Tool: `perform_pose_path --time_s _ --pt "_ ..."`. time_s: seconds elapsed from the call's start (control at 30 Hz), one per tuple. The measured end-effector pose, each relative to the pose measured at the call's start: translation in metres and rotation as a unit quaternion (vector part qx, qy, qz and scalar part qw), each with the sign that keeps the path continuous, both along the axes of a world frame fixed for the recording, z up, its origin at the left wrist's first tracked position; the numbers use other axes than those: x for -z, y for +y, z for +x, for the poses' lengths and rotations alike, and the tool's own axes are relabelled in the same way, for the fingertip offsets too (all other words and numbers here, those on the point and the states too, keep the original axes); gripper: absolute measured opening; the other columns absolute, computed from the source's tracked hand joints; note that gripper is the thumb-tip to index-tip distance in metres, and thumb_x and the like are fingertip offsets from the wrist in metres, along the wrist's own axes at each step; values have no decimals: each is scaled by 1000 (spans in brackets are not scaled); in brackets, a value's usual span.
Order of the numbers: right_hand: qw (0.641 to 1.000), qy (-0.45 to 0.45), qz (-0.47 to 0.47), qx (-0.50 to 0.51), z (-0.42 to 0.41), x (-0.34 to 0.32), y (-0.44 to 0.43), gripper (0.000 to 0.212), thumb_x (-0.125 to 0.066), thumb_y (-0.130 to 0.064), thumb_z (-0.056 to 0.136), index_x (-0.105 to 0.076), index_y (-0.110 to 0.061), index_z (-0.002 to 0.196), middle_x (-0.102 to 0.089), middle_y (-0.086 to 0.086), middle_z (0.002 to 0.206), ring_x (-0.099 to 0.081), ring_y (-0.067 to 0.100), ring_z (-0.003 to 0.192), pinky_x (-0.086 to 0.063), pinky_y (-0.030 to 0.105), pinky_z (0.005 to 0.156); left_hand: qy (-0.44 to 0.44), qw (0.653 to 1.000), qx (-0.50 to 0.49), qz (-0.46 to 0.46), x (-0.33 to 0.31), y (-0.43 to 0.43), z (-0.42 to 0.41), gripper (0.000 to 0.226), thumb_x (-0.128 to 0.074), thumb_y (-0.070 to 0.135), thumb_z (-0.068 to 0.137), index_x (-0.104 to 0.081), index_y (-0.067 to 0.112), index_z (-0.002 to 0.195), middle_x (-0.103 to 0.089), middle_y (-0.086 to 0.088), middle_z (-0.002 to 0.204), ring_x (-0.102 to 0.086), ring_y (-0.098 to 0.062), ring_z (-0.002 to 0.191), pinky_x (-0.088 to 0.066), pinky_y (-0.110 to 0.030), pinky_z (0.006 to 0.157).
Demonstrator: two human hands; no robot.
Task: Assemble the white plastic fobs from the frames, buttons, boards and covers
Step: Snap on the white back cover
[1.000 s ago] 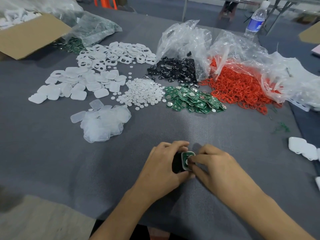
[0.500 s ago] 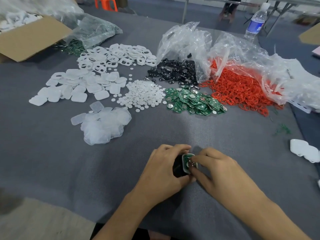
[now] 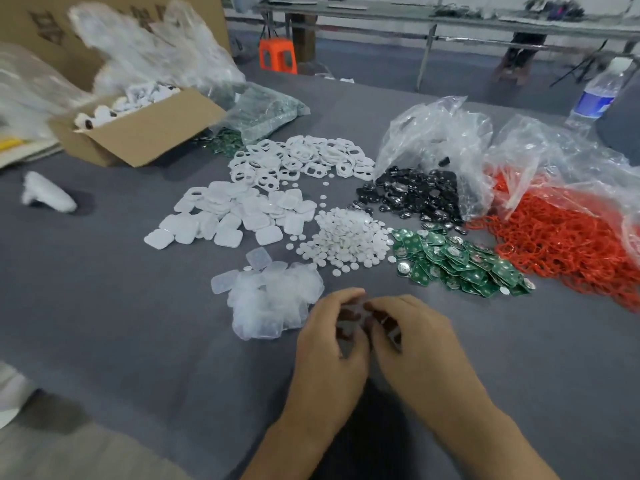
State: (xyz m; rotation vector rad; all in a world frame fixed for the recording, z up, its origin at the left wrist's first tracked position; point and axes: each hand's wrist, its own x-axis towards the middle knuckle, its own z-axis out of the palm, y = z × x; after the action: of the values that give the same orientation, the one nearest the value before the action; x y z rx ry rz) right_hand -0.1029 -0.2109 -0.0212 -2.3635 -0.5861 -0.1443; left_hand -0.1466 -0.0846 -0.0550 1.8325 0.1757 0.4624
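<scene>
My left hand (image 3: 329, 344) and my right hand (image 3: 419, 344) meet fingertip to fingertip low in the middle of the grey table. A translucent pad (image 3: 349, 315) is pinched in the left fingers. The right fingers close on a small, partly built fob (image 3: 389, 327), blurred and mostly hidden. Just left of my hands lies the pile of translucent pads (image 3: 270, 299). Farther back are white frames (image 3: 301, 157), white covers (image 3: 235, 216), white round buttons (image 3: 346, 237) and green boards (image 3: 457, 265).
Black parts (image 3: 415, 195) and red rings (image 3: 568, 237) spill from clear bags at the right. An open cardboard box (image 3: 138, 129) of white pieces stands back left, and a water bottle (image 3: 595, 95) back right. A white lump (image 3: 48, 195) lies at far left.
Both hands have moved forward and left, up to the translucent pad pile. The green board in the fob is no longer visible between the fingers. The view has tilted up.
</scene>
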Motion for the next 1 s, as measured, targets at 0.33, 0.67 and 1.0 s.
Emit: perform_pose_path --time_s 0.33,0.67,1.0 --pt "994 15 -101 -36 122 10 181 24 -48 -11 98 -66 -9 114 -58 10 117 -52 29 111 -44 36 93 159 949 -185 199 -11 137 117 21 -51 6 100 -64 4 115 -63 -18 109 -58 -37 104 -45 -40 86" --pt "985 -39 -153 -70 146 19 200 24 -47 -8 97 -61 -11 115 -58 7 120 -47 27 116 -38 36 97 120 964 -170 163 -10 171 142 18 -65 7 96 -73 18 107 -71 10 93 -68 -17 95 -44 -16 83" --pt "986 24 127 -107 94 -5 122 17 -68 -22 94 -72 -22 111 -68 -10 107 -59 1 98 -43 8 83 44 988 -91 -113 -52 130 83 10 -72 18 95 -79 25 94 -79 10 88 -73 -3 86 -52 -9 68"
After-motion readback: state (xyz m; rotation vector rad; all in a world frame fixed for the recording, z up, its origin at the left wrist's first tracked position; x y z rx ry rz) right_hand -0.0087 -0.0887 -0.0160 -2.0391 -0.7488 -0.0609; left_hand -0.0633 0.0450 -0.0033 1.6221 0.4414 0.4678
